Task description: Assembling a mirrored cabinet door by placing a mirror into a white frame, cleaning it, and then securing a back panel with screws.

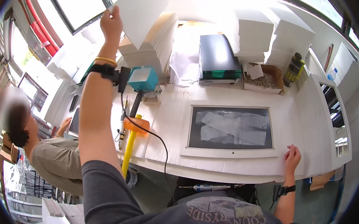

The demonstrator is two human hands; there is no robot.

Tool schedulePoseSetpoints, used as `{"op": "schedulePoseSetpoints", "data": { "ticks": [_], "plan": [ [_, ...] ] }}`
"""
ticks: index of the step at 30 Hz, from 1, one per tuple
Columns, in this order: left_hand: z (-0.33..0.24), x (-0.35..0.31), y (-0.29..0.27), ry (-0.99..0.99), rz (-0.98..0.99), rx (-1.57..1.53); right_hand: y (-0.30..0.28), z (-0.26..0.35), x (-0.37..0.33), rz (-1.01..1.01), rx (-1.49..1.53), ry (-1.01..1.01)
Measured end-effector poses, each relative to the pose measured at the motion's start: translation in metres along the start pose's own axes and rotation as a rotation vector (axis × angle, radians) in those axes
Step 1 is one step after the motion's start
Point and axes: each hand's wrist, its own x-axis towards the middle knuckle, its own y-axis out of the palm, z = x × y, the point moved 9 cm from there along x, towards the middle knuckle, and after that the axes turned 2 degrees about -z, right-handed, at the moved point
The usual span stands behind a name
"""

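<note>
My left hand (112,24) is raised at the far left, its fingers pinching the edge of a large white board (144,13). The board hangs with a corner pointing down, in front of a stack of white boards (151,44). Near the table's front right edge, my right hand (292,158) is closed, its fingers curled together; what they hold, if anything, I cannot make out. To its left lies a white frame (229,153) around a dark panel (194,138) with pale, cloudy marks.
Dark glossy panels (217,56) are stacked at the back, beside a cardboard box of small parts (265,80) and a bottle (293,70). A yellow-handled tool with an orange collar (135,124) and a teal-topped device (142,78) stand left. A co-worker (59,161) is at the left.
</note>
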Motion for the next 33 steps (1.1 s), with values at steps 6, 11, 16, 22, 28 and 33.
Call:
{"op": "schedulePoseSetpoints", "data": {
  "ticks": [6,11,16,22,28,33],
  "plan": [
    [0.009,-0.087,-0.019,-0.569,0.402,-0.834,-0.026,0.035,0.020,-0.079,0.254,0.099],
    [-0.003,-0.250,0.008,-1.001,0.868,-1.024,0.051,0.108,0.007,0.264,0.455,0.118],
    [-0.019,-0.362,0.018,-1.132,1.073,-1.071,0.103,0.091,-0.019,0.761,0.496,0.422],
    [-0.004,-0.423,0.029,-1.145,1.280,-0.826,0.089,0.095,-0.015,0.444,0.052,0.108],
    [0.050,-0.419,0.035,-0.746,1.161,-0.348,0.080,0.075,0.014,0.428,-0.009,0.192],
    [0.049,-0.440,0.035,-0.652,1.241,-0.220,0.100,0.074,0.024,0.476,-0.053,0.189]
  ]
}}
